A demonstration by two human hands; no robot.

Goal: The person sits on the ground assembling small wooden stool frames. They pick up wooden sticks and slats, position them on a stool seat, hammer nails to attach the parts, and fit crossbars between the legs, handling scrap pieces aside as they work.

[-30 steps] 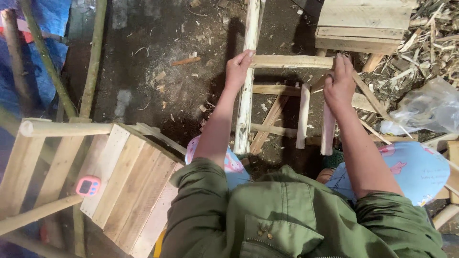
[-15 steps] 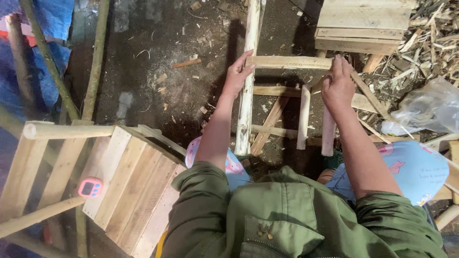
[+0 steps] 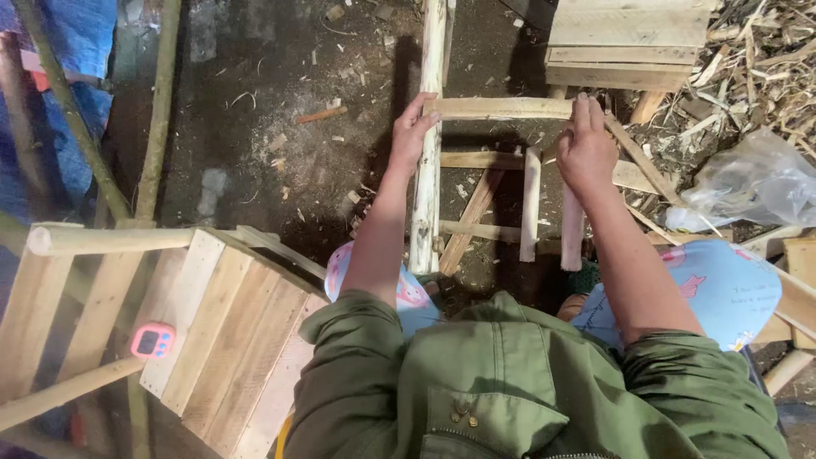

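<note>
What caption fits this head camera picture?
Left hand and right hand grip a wooden crossbar on a pole frame.

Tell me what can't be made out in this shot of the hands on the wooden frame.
- Head view: right hand covers the end of the top crosspiece.
- Long pole: far end cut by the top edge.
- Pink timer: display too small.
- Frame's near end: hidden by the green jacket.

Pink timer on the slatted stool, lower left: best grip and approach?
Take the pink timer across its short sides, coming straight down from above. It seems to lie flat, face up, near the edge of a wooden slat, so the top is open. Both hands are far off, on the frame's top rail.
</note>
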